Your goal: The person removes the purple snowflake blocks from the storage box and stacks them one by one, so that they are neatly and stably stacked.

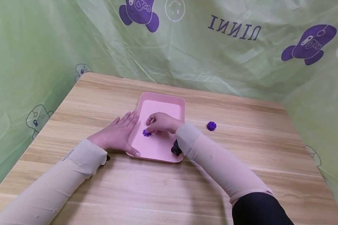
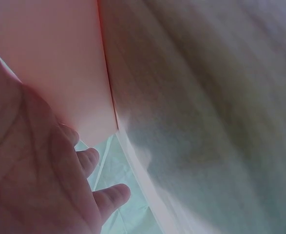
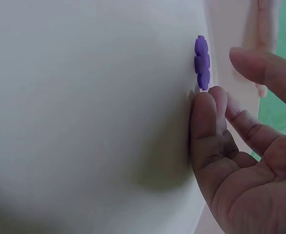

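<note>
A purple snowflake-shaped plastic disc lies on the floor of a shallow pink tray. Just beside that disc is my right hand, reaching into the tray with loosely bent fingers. In the right wrist view, a fingertip comes very close to the disc's edge, and another finger stands apart from it; nothing is pinched. My left hand rests flat along the tray's left edge, fingers spread and the thumb at the near left corner. Its palm faces the pink tray wall in the left wrist view.
On the wooden table, right of the tray, sits a purple snowflake-shaped piece, possibly several stacked. Green printed sheeting hangs behind the table and at its sides.
</note>
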Available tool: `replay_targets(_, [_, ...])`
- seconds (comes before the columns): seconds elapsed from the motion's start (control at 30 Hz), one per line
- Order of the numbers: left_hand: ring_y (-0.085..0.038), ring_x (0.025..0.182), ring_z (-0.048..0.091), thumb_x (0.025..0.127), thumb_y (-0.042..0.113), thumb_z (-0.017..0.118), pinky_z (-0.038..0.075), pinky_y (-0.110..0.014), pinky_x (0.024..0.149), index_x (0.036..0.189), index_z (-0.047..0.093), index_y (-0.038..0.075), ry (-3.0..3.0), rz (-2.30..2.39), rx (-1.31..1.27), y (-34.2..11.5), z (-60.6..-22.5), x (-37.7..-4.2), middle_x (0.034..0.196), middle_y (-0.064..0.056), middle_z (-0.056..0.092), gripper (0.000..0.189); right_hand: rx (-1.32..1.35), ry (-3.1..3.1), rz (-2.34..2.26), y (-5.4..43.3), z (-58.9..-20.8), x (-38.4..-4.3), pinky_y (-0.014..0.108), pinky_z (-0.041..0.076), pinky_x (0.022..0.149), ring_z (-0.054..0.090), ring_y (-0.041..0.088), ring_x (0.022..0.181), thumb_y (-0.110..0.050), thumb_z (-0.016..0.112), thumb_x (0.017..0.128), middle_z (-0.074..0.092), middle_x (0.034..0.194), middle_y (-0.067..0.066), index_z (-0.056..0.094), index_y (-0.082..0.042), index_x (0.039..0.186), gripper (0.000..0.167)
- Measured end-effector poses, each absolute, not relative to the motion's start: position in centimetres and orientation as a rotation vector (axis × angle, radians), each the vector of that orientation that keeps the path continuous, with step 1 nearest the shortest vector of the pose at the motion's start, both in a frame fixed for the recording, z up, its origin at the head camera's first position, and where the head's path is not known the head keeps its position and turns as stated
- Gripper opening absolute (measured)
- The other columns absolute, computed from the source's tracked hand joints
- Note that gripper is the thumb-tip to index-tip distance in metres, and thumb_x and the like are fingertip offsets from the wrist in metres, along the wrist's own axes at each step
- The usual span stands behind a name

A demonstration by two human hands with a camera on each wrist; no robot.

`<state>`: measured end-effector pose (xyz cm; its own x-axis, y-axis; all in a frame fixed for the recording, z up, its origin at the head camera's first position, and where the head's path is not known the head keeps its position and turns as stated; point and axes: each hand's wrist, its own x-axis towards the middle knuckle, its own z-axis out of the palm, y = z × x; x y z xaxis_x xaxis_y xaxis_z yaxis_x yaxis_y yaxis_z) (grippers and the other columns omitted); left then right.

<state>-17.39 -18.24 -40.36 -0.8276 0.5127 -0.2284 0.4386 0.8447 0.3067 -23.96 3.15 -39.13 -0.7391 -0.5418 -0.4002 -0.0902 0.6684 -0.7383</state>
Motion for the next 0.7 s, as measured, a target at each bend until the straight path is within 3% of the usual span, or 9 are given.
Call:
replay_targets(0.23, [-0.045, 0.156, -0.002, 0.063, 0.081, 0.079, 0.006, -0.067, 0.121, 0.162, 0.004, -0.007, 2.718, 0.359, 0.721, -18.17, -39.98, -17.45, 0.17, -0.024, -0.005, 0.152, -0.715, 2.432, -0.64, 2.61, -38.83, -23.65, 0.023, 0.044, 0.074, 0.054, 0.013, 0.077, -0.012, 0.082, 0.086, 0.059, 0.082, -0.001, 0.071, -0.008, 0.11, 0.026])
replay_targets(0.47, [-0.044, 0.156, -0.001, 0.063, 0.08, 0.08, 0.006, -0.067, 0.121, 0.162, 0.004, -0.007, 2.716, 0.372, 0.721, -18.1, -39.94, -17.4, 0.17, -0.024, -0.005, 0.152, -0.749, 2.47, -0.581, 2.37, -38.45, -23.09, 0.024, 0.043, 0.067, 0.053, 0.014, 0.073, -0.009, 0.081, 0.085, 0.058, 0.078, -0.001, 0.062, -0.011, 0.093, 0.02])
replay_targets(0.57, [-0.045, 0.156, -0.001, 0.064, 0.079, 0.081, 0.007, -0.067, 0.121, 0.162, 0.004, -0.007, 2.72, 0.374, 0.718, -18.07, -40.03, -17.38, 0.17, -0.024, -0.004, 0.152, -0.737, 2.468, -0.605, 2.57, -38.47, -22.96, 0.023, 0.043, 0.066, 0.054, 0.013, 0.072, -0.009, 0.081, 0.087, 0.059, 0.078, -0.001, 0.06, -0.011, 0.091, 0.022])
replay_targets(0.7, [-0.045, 0.155, 0.0, 0.064, 0.079, 0.081, 0.007, -0.068, 0.121, 0.162, 0.005, -0.008, 2.722, 0.374, 0.717, -18.03, -40.14, -17.3, 0.17, -0.025, -0.003, 0.151, -0.724, 2.456, -0.666, 3.06, -38.53, -23.05, 0.022, 0.044, 0.064, 0.057, 0.011, 0.07, -0.004, 0.072, 0.092, 0.063, 0.079, -0.001, 0.062, -0.008, 0.093, 0.011])
